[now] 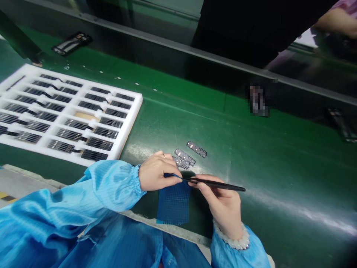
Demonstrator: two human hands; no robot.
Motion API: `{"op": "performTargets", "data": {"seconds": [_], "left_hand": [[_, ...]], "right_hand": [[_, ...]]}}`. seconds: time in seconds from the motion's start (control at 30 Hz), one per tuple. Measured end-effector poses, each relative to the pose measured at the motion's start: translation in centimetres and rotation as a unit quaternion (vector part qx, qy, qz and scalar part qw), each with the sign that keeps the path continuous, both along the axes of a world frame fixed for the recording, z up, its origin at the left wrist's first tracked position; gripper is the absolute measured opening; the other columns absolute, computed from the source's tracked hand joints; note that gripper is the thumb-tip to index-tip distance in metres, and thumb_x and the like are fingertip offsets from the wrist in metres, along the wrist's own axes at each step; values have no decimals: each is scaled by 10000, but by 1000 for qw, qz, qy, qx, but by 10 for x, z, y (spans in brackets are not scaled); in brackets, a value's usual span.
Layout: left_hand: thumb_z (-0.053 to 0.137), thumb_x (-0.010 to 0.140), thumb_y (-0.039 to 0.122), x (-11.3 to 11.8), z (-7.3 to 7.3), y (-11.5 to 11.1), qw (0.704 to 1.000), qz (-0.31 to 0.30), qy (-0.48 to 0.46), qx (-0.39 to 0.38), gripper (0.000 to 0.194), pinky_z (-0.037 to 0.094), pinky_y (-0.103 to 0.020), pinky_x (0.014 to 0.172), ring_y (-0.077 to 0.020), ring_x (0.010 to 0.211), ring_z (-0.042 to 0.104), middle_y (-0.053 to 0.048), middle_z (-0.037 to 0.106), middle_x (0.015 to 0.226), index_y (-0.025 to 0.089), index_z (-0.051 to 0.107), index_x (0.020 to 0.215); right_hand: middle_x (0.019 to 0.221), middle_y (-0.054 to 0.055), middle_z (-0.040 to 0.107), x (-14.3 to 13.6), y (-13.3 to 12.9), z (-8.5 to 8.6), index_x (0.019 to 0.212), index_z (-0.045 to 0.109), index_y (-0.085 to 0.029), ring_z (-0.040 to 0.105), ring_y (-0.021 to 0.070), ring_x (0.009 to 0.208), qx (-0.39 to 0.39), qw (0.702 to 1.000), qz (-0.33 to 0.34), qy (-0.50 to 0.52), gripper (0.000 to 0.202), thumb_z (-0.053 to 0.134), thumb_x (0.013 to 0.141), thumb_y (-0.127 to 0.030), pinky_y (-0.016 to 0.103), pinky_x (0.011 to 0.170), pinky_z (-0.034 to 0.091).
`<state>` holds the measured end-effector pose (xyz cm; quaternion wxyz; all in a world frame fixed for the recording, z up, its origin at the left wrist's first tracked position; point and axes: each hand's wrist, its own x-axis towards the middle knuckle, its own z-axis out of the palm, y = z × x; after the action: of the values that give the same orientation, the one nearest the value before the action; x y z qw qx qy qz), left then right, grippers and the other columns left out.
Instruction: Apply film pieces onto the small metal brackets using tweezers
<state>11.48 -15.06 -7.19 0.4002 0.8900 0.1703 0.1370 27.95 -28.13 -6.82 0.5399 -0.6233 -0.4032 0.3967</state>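
Observation:
My right hand (224, 203) grips a pair of black tweezers (223, 184), which point left. Their tips meet the fingertips of my left hand (157, 171). Between its thumb and fingers, my left hand pinches the upper edge of a blue sheet (174, 204) marked with a grid of small pieces. That sheet hangs toward the table's front edge. Just beyond my fingers lie several flat dark circuit boards: one board (196, 149) sits apart, while others (185, 157) overlap beside my left hand. Whether a small piece sits in the tweezer tips cannot be made out.
A white foam tray (129, 128) filled with stacked dark strips stands at the left on the green table (264, 163). Across the back, a belt carries black device housings (71, 43), another one (341, 124) at far right. Another person's arm (337, 22) shows at top right.

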Motion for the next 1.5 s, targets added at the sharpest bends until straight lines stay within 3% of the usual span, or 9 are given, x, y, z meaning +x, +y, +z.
{"op": "performTargets", "data": {"seconds": [0.27, 0.4, 0.5, 0.63, 0.83, 1.5], "left_hand": [[586, 845, 295, -1, 0, 0, 1000, 3, 4, 6, 150, 283, -296, 688, -105, 716, 564, 36, 695, 722, 212, 692, 778], [581, 844, 311, -1, 0, -1, 1000, 15, 11, 18, 168, 311, -289, 700, -122, 753, 560, 13, 672, 739, 209, 693, 771], [572, 836, 293, 0, -1, -1, 998, 13, 12, 56, 160, 340, -313, 796, -184, 960, 554, -31, 663, 985, 202, 684, 767], [532, 846, 244, 0, -4, -1, 994, -16, 24, 104, 160, 318, -391, 928, -246, 1174, 478, -56, 566, 1260, 188, 663, 777], [518, 847, 234, 2, -6, -1, 993, -20, 27, 110, 157, 336, -393, 904, -238, 1157, 505, -52, 627, 1169, 186, 658, 795], [517, 856, 243, 2, -7, -2, 992, -13, 25, 126, 159, 329, -386, 888, -226, 1165, 507, -28, 642, 1155, 182, 651, 796]], "right_hand": [[766, 31, 738, -1, -2, 2, 893, 703, -221, 710, 199, 684, 0, 1000, -2, -10, 113, 659, 793, -249, 338, 677, 614], [737, 49, 736, 6, -1, -6, 884, 702, -193, 710, 206, 663, -22, 997, -68, 15, 154, 674, 782, -306, 365, 695, 609], [709, 53, 734, 16, 5, -18, 900, 694, -168, 707, 194, 651, -37, 989, -143, 17, 217, 688, 767, -339, 342, 677, 601], [719, 65, 732, 25, 20, -26, 881, 694, -142, 706, 195, 661, -61, 983, -174, 14, 274, 707, 732, -372, 317, 630, 593], [689, 72, 725, 23, 29, -24, 861, 696, -128, 705, 205, 657, -81, 983, -163, -3, 324, 709, 707, -413, 287, 547, 575], [684, 77, 729, 22, 31, -24, 859, 699, -123, 707, 205, 658, -101, 981, -162, -15, 333, 708, 700, -416, 260, 526, 562]]}}
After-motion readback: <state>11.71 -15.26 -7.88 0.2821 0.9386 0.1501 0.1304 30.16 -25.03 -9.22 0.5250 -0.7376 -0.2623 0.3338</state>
